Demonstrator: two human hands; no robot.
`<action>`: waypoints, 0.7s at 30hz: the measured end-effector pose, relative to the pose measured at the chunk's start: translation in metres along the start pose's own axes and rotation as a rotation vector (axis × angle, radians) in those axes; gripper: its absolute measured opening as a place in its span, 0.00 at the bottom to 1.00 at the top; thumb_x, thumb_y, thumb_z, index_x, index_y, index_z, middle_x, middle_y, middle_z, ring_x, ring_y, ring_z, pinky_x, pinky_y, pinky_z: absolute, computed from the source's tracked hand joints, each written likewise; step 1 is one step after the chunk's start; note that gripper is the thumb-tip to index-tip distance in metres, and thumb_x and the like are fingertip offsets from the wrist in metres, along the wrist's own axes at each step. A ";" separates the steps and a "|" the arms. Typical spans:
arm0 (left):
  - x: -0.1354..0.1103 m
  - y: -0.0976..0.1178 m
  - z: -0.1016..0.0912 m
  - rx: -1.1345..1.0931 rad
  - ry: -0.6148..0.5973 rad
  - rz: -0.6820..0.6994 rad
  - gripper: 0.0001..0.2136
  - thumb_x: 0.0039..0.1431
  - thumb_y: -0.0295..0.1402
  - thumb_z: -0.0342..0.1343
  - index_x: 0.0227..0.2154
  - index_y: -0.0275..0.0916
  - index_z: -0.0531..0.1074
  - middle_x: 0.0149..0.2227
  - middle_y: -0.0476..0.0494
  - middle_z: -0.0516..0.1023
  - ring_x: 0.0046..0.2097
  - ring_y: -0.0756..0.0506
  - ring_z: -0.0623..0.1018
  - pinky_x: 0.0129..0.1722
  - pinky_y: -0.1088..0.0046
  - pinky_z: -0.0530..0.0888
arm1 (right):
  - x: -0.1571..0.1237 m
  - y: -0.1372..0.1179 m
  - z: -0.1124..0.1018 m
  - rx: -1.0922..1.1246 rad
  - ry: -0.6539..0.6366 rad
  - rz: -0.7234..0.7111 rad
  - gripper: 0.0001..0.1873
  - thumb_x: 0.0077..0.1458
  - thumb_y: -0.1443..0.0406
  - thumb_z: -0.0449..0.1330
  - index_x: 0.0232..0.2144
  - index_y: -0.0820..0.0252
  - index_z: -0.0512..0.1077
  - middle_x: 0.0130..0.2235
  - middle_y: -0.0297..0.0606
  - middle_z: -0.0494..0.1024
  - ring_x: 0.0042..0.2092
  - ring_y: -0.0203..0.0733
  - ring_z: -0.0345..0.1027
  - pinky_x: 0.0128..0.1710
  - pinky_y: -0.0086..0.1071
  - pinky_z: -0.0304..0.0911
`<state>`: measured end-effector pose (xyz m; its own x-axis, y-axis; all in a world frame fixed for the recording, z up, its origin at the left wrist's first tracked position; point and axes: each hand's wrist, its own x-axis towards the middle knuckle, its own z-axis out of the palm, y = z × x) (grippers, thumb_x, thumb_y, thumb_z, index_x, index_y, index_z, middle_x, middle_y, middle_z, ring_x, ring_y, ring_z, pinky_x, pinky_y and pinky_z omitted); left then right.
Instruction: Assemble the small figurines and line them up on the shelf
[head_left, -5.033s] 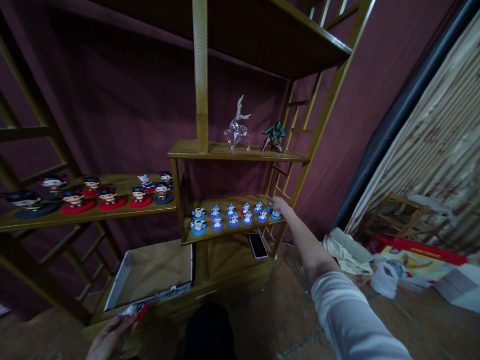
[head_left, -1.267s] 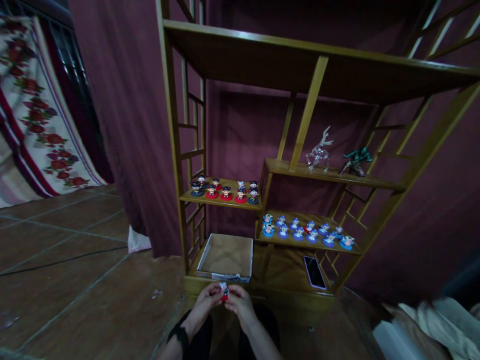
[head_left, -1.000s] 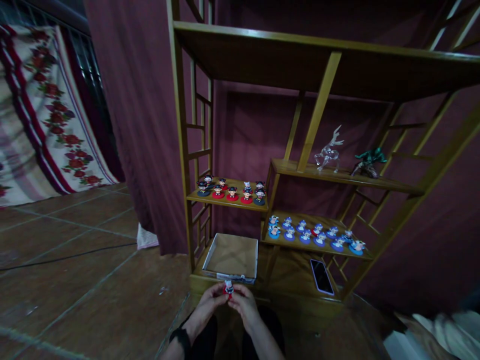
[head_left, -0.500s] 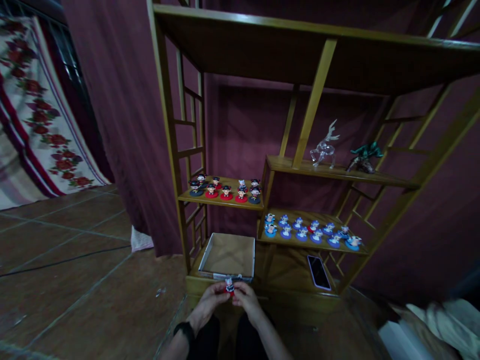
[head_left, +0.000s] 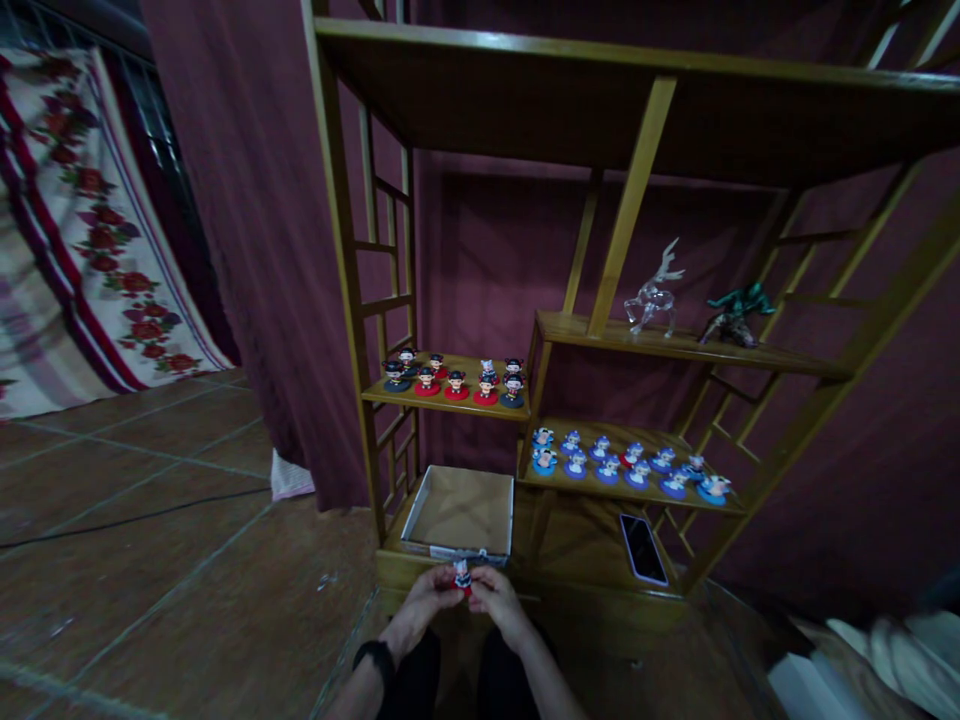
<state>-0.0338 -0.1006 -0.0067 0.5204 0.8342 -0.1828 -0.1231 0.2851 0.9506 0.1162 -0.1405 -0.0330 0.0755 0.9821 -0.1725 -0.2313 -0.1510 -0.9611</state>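
A small figurine with a white head and a red base is held upright between my two hands, just in front of the shelf unit. My left hand, with a dark band on the wrist, closes its fingers on the figurine's left side. From the right, the fingers of my right hand pinch the same base. Right behind them is a shallow cardboard box on the bottom shelf. Above it, figurines on red and dark bases stand on the left shelf.
Rows of purple and blue figurines stand on the lower right shelf. Beneath lies a phone. Higher up are a clear deer ornament and a green-brown ornament. A maroon curtain hangs at left.
The view has shifted slightly, so the shelf appears a little further right. Both hands still hold the figurine in nearly the same pose.
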 end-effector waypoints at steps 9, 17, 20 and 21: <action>-0.002 0.007 0.000 0.011 -0.016 0.015 0.17 0.33 0.35 0.66 0.30 0.34 0.75 0.32 0.42 0.77 0.35 0.44 0.74 0.39 0.69 0.66 | -0.001 -0.003 0.005 0.012 0.007 0.011 0.24 0.34 0.49 0.63 0.30 0.60 0.72 0.30 0.35 0.73 0.27 0.34 0.66 0.31 0.33 0.63; -0.002 0.006 -0.004 -0.004 0.001 0.003 0.18 0.31 0.34 0.67 0.30 0.34 0.75 0.32 0.42 0.77 0.36 0.43 0.74 0.40 0.68 0.66 | 0.003 0.003 0.004 0.020 -0.003 0.024 0.24 0.34 0.49 0.63 0.30 0.60 0.71 0.30 0.35 0.73 0.28 0.34 0.66 0.30 0.32 0.63; 0.001 0.001 -0.006 -0.009 -0.001 0.013 0.18 0.31 0.34 0.67 0.31 0.34 0.75 0.32 0.42 0.77 0.35 0.44 0.74 0.39 0.69 0.66 | 0.002 0.001 0.005 0.022 0.019 0.022 0.24 0.34 0.49 0.63 0.30 0.60 0.71 0.30 0.35 0.73 0.27 0.34 0.66 0.30 0.32 0.63; 0.001 0.000 -0.006 -0.011 -0.002 0.016 0.18 0.31 0.34 0.67 0.30 0.34 0.75 0.31 0.43 0.77 0.34 0.44 0.74 0.38 0.70 0.66 | 0.001 0.000 0.006 0.019 0.025 0.024 0.24 0.33 0.49 0.63 0.30 0.60 0.71 0.30 0.35 0.73 0.27 0.34 0.66 0.30 0.32 0.63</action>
<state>-0.0383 -0.0963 -0.0081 0.5202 0.8375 -0.1670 -0.1406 0.2768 0.9506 0.1104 -0.1391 -0.0321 0.0938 0.9752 -0.2006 -0.2515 -0.1717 -0.9525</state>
